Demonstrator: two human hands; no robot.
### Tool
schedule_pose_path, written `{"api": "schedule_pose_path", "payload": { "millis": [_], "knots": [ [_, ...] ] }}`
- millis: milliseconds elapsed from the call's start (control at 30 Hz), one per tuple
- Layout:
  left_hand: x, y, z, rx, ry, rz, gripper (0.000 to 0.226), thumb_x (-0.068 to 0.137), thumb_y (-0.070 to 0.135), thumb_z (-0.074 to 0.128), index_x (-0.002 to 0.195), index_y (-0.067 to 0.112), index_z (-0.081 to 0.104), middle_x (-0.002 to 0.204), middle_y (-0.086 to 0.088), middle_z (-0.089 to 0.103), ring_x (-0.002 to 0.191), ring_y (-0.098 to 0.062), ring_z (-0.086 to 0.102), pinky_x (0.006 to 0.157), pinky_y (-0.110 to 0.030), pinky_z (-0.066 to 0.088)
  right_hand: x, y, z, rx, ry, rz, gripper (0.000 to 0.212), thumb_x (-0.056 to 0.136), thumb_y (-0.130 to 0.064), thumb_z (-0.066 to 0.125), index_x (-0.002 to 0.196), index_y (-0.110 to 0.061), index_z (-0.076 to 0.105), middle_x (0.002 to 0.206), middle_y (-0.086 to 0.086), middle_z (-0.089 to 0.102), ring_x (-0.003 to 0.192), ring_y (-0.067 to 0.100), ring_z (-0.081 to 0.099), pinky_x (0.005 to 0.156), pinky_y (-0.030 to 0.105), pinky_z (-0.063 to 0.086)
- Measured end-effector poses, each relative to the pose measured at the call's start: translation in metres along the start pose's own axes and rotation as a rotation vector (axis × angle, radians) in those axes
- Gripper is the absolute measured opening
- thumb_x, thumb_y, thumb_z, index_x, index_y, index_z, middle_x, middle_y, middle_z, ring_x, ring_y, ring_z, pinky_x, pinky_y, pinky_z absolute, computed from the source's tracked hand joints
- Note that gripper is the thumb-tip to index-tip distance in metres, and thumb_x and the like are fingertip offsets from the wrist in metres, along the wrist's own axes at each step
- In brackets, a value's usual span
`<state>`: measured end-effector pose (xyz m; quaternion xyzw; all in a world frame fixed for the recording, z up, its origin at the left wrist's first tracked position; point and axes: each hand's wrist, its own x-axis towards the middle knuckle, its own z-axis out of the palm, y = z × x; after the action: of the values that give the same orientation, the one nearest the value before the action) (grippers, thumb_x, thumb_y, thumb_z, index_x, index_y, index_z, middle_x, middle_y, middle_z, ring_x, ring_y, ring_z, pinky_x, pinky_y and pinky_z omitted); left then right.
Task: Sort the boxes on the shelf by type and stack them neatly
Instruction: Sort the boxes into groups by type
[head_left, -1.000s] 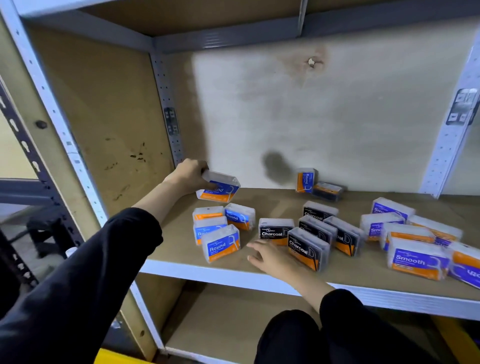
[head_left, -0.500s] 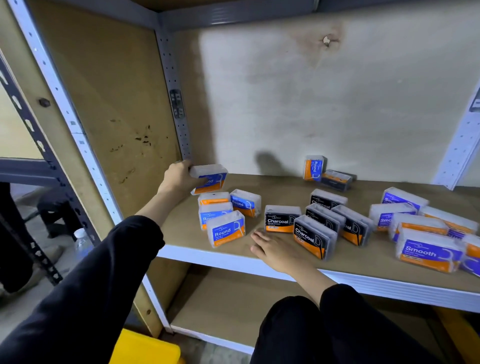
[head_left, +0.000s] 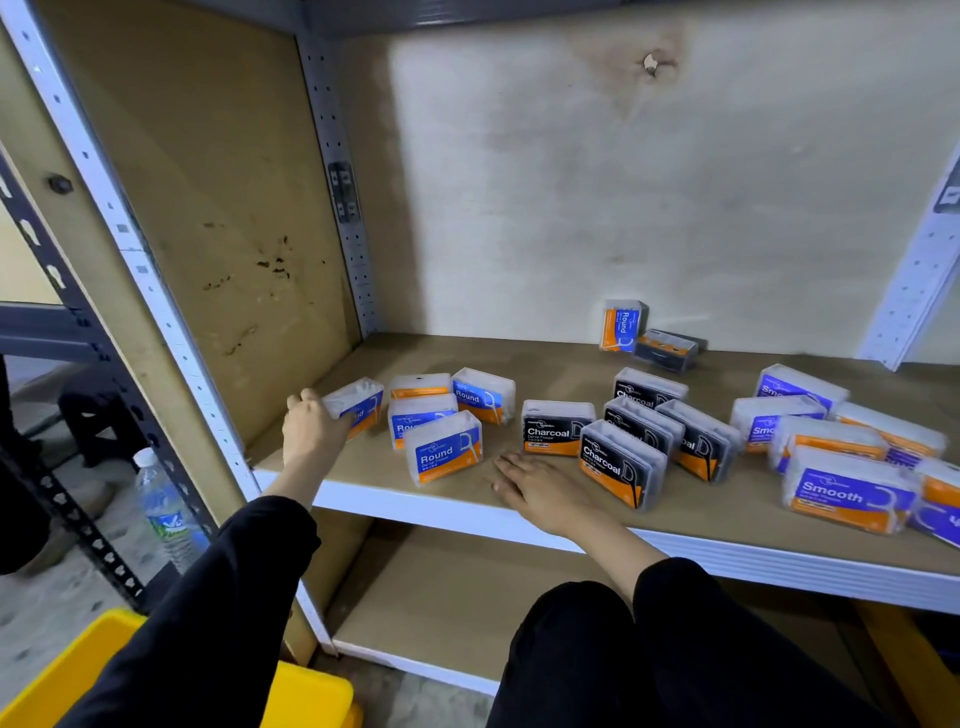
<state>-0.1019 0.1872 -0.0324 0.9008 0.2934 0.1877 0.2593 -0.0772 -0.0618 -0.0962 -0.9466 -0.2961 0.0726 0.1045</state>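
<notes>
Here the step in hand seems to be the gathering of the blue type at the left end of the shelf. The left hand has its grip clamped on one Round box, with the fingers closed round its left end. This box is low, close to the left side wall and just beside the other Round boxes, which lie in a loose group and not in a stack. Whether it already rests on the board I cannot tell. The right hand lies flat on the shelf near the front edge, between the Round group and the Charcoal boxes. Its grip is apart, the fingers are straight, and it holds nothing.

I judge the sorting to be partly done. The Charcoal boxes are in the middle and the Smooth boxes at the right, both in disorder. A stray Round box stands on its end at the back wall, next to a dark box that lies flat. Both are well apart from their own groups.

The next move probably calls for setting the held box down flat and square as a base, then laying the other Round boxes on it with the edges aligned. The boxes look light and smooth, so a careless push may slide the neighbours.
</notes>
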Motion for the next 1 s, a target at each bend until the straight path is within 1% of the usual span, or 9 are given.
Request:
{"api": "schedule_pose_path", "payload": {
  "millis": [100, 333, 600, 700, 767, 833, 900, 967, 1000],
  "knots": [
    [-0.001, -0.006, 0.010, -0.008, -0.043, -0.038, 0.055, 0.086, 0.023, 0.063, 0.124, -0.010, 0.040, 0.129, -0.027, 0.044, 0.119, -0.042, 0.047, 0.099, -0.045, 0.040, -0.001, 0.000, 0.000, -0.007, -0.004, -0.002, 0.052, 0.102, -0.033, 0.024, 0.148, -0.011, 0.020, 0.158, 0.005, 0.016, 0.146, 0.017, 0.013, 0.118, 0.026, 0.008],
    [0.007, -0.009, 0.013, 0.024, -0.140, -0.073, 0.064, 0.087, 0.031, 0.062, 0.130, -0.007, 0.036, 0.135, -0.024, 0.042, 0.124, -0.038, 0.045, 0.098, -0.044, 0.041, -0.001, -0.001, -0.001, 0.004, -0.008, 0.011, 0.052, 0.101, -0.034, 0.024, 0.148, -0.013, 0.019, 0.158, 0.003, 0.015, 0.146, 0.016, 0.013, 0.118, 0.025, 0.010],
    [0.017, -0.005, -0.005, 0.181, -0.276, -0.094, 0.067, 0.079, 0.036, 0.070, 0.127, -0.004, 0.044, 0.126, -0.020, 0.053, 0.110, -0.030, 0.056, 0.084, -0.035, 0.050, -0.003, -0.002, -0.002, 0.003, -0.020, 0.016, 0.052, 0.102, -0.034, 0.023, 0.148, -0.012, 0.018, 0.158, 0.004, 0.015, 0.146, 0.016, 0.012, 0.118, 0.025, 0.008],
    [0.019, 0.000, -0.014, 0.231, -0.279, -0.040, 0.059, 0.082, 0.033, 0.068, 0.123, -0.004, 0.049, 0.123, -0.021, 0.056, 0.104, -0.030, 0.056, 0.071, -0.034, 0.047, -0.002, -0.003, -0.004, 0.029, -0.019, 0.023, 0.052, 0.101, -0.035, 0.026, 0.148, -0.013, 0.020, 0.158, 0.004, 0.016, 0.146, 0.015, 0.014, 0.117, 0.025, 0.010],
    [0.022, 0.005, -0.021, 0.244, -0.250, 0.011, 0.053, 0.083, 0.032, 0.066, 0.122, -0.003, 0.053, 0.122, -0.021, 0.057, 0.106, -0.032, 0.056, 0.077, -0.036, 0.048, -0.003, -0.003, -0.006, 0.072, -0.016, 0.034, 0.053, 0.100, -0.036, 0.030, 0.147, -0.013, 0.023, 0.157, 0.003, 0.019, 0.146, 0.015, 0.016, 0.117, 0.026, 0.015],
    [0.024, 0.013, -0.030, 0.255, -0.212, 0.070, 0.046, 0.085, 0.028, 0.064, 0.119, -0.002, 0.054, 0.119, -0.021, 0.058, 0.102, -0.032, 0.058, 0.080, -0.035, 0.049, -0.004, -0.002, -0.010, 0.080, 0.000, 0.045, 0.052, 0.099, -0.036, 0.034, 0.145, -0.014, 0.030, 0.155, 0.003, 0.026, 0.144, 0.016, 0.024, 0.114, 0.027, 0.023],
    [0.024, 0.024, -0.037, 0.267, -0.187, 0.128, 0.037, 0.088, 0.023, 0.060, 0.114, -0.003, 0.055, 0.115, -0.021, 0.059, 0.091, -0.031, 0.056, 0.073, -0.034, 0.047, -0.004, -0.002, -0.015, 0.069, 0.018, 0.073, 0.047, 0.096, -0.034, 0.039, 0.137, -0.012, 0.045, 0.147, 0.004, 0.042, 0.135, 0.020, 0.040, 0.107, 0.030, 0.036],
    [0.023, 0.037, -0.041, 0.262, -0.162, 0.191, 0.030, 0.089, 0.019, 0.057, 0.109, -0.003, 0.056, 0.112, -0.022, 0.059, 0.082, -0.029, 0.051, 0.068, -0.033, 0.044, -0.001, -0.002, -0.021, 0.089, 0.045, 0.100, 0.036, 0.092, -0.027, 0.045, 0.116, -0.006, 0.061, 0.126, 0.009, 0.061, 0.117, 0.026, 0.056, 0.095, 0.034, 0.047],
    [0.023, 0.044, -0.042, 0.253, -0.157, 0.226, 0.027, 0.089, 0.018, 0.056, 0.108, -0.002, 0.056, 0.111, -0.021, 0.059, 0.081, -0.028, 0.050, 0.069, -0.033, 0.044, 0.000, -0.002, -0.024, 0.106, 0.058, 0.101, 0.032, 0.090, -0.023, 0.046, 0.105, -0.001, 0.064, 0.113, 0.013, 0.066, 0.107, 0.029, 0.060, 0.086, 0.035, 0.050]
  ]
}}
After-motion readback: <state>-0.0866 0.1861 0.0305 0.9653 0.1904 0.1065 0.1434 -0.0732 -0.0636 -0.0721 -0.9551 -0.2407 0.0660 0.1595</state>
